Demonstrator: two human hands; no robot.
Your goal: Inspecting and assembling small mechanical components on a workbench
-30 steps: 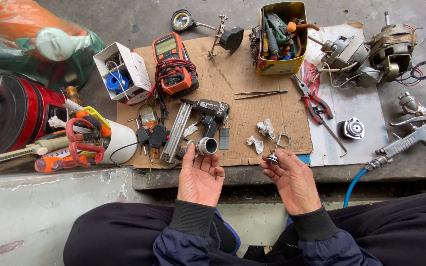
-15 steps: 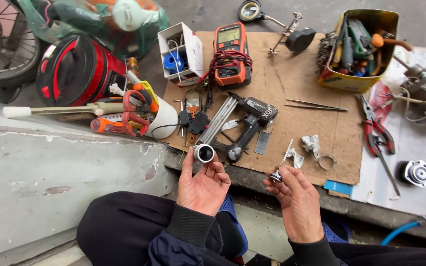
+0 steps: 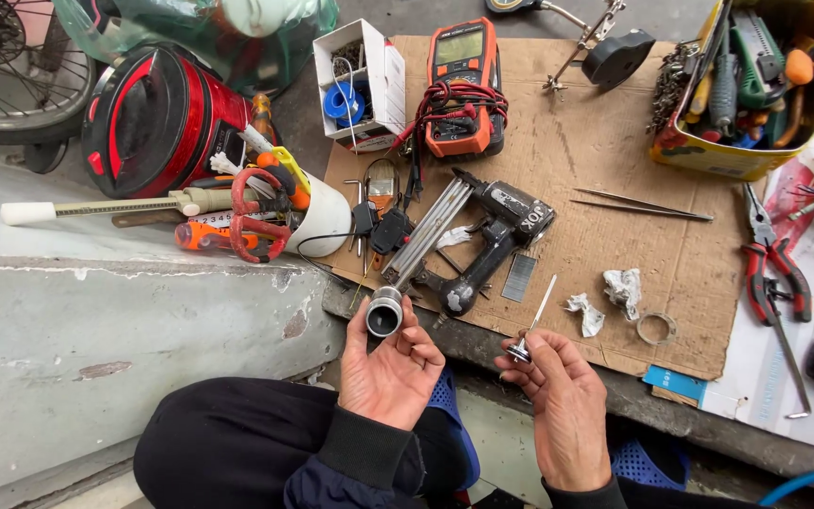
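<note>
From the head view, the left hand (image 3: 390, 363) grips a short metal cylinder (image 3: 384, 313), open end up, at the cardboard sheet's (image 3: 605, 179) near edge. The right hand (image 3: 562, 396) pinches a thin metal pin (image 3: 531, 325) beside it, near the black nail gun (image 3: 492, 240).

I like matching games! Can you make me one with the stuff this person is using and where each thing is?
1. metal cylinder
2. thin pin
3. meter
4. pliers

A. on the white sheet, right of the cardboard
B. in the right hand
C. at the cardboard's top edge
D. in the left hand

Pairs: 1-D, 2-B, 3-C, 4-A
</note>
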